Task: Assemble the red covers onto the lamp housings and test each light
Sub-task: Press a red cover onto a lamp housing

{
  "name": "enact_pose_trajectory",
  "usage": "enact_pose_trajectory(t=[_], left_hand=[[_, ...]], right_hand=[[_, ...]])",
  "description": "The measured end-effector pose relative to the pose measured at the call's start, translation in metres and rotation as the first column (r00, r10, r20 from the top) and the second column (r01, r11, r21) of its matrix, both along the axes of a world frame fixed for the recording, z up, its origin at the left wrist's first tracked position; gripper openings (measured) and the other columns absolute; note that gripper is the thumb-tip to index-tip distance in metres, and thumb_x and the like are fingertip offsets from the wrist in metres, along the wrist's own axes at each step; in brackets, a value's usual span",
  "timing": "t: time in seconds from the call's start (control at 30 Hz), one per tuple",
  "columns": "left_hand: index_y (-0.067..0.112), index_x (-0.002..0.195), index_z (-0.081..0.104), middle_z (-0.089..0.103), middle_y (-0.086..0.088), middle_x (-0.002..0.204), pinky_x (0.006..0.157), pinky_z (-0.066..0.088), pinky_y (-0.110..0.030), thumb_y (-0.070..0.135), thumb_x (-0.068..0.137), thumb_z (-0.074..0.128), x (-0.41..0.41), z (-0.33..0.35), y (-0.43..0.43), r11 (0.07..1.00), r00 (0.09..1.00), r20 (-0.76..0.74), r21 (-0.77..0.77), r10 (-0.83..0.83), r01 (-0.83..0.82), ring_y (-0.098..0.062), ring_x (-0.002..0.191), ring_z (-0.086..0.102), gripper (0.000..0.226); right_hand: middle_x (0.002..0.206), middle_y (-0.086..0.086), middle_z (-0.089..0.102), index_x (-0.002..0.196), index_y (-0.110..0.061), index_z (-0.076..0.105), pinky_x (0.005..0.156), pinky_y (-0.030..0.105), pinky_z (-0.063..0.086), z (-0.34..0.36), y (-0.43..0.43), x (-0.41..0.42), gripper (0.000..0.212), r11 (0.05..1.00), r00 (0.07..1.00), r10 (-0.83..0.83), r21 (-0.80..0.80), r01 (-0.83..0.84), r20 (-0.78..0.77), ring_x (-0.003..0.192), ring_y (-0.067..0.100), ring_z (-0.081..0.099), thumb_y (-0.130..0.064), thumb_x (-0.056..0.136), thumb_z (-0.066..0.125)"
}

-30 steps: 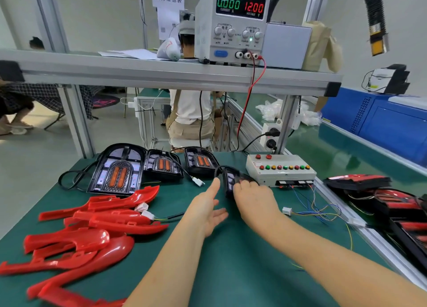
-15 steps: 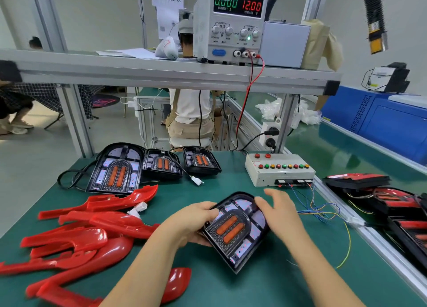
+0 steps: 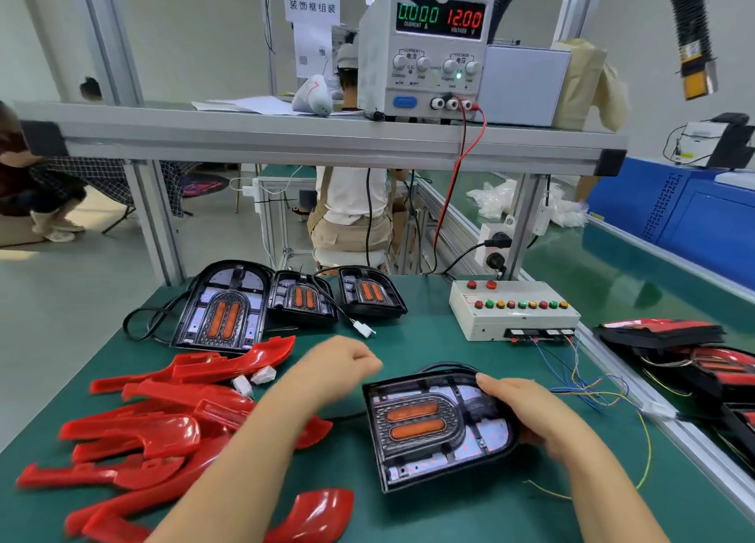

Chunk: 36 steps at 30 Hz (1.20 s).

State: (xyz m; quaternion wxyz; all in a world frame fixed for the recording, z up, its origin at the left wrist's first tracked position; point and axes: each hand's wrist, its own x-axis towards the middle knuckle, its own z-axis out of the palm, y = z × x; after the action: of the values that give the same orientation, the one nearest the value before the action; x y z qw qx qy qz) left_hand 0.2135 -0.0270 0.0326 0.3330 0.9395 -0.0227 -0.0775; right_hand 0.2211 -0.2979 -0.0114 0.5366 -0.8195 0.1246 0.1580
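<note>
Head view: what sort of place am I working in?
Probably a factory assembly-and-test bench for vehicle lamps: a bench power supply on the shelf, a push-button test box on the green mat, piled red covers, and a lamp housing in the right hand.

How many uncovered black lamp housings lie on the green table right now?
4. Three line the back: left housing, middle housing, right housing. The front housing is gripped by the right hand. Stacked units at right may hide more.

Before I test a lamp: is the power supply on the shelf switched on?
On. The power supply has a lit display, which reads 0.000 for current and 12.00 for voltage.
</note>
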Motion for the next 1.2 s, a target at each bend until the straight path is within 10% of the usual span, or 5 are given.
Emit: enact_pose_trajectory(t=[0.17,0.37,0.7,0.87,1.2], left_hand=[[0.024,0.106,0.062,0.064,0.0,0.111,0.088,0.051,-0.036,0.028,0.091,0.054,-0.003,0.01,0.087,0.796,0.93,0.212,0.48,0.302,-0.368,-0.02,0.099,0.059,0.017],[0.025,0.123,0.053,0.059,0.001,0.119,0.091,0.042,-0.032,0.041,0.087,0.059,0.0,-0.016,0.117,0.572,0.955,0.161,0.772,0.247,-0.278,-0.021,0.117,0.045,0.039],[0.022,0.114,0.061,0.064,-0.002,0.11,0.089,0.046,-0.036,0.036,0.094,0.051,0.011,-0.013,0.108,0.706,0.94,0.298,0.63,0.164,-0.323,-0.024,0.109,0.054,0.026],[0.018,0.12,0.051,0.058,-0.005,0.094,0.073,0.042,-0.036,0.02,0.1,0.042,0.009,-0.001,0.064,0.983,0.909,0.401,0.091,0.112,-0.162,-0.028,0.087,0.058,0.022],[0.025,0.102,0.051,0.068,0.006,0.078,0.071,0.05,-0.024,0.029,0.096,0.054,0.007,0.005,-0.038,0.966,0.942,0.253,-0.074,-0.222,0.248,-0.007,0.071,0.066,0.008]], right_hand=[[0.085,0.005,0.077,0.095,-0.014,0.072,0.066,0.028,0.053,-0.007,0.002,-0.008,0.039,0.995,0.997,-0.082,0.057,0.083,-0.012,0.083,0.026,0.071,-0.048,0.094,0.053],[0.074,0.005,0.075,0.095,-0.014,0.069,0.051,0.027,0.053,-0.014,0.003,-0.013,0.028,0.959,0.984,-0.149,0.229,0.168,-0.097,0.067,0.021,0.068,-0.034,0.098,0.048],[0.1,0.005,0.075,0.108,-0.022,0.068,0.061,0.033,0.056,-0.012,0.002,-0.022,0.027,0.927,0.996,-0.081,0.363,0.093,-0.049,0.086,0.023,0.07,-0.031,0.099,0.045],[0.102,0.008,0.075,0.11,-0.018,0.068,0.066,0.034,0.056,-0.011,0.004,-0.025,0.029,0.929,0.996,-0.084,0.359,0.092,-0.038,0.09,0.024,0.07,-0.028,0.098,0.043],[0.115,-0.001,0.072,0.119,-0.026,0.066,0.08,0.035,0.052,-0.008,0.0,-0.028,0.029,0.876,0.999,-0.009,0.482,-0.009,0.035,0.106,0.02,0.068,-0.03,0.1,0.044]])
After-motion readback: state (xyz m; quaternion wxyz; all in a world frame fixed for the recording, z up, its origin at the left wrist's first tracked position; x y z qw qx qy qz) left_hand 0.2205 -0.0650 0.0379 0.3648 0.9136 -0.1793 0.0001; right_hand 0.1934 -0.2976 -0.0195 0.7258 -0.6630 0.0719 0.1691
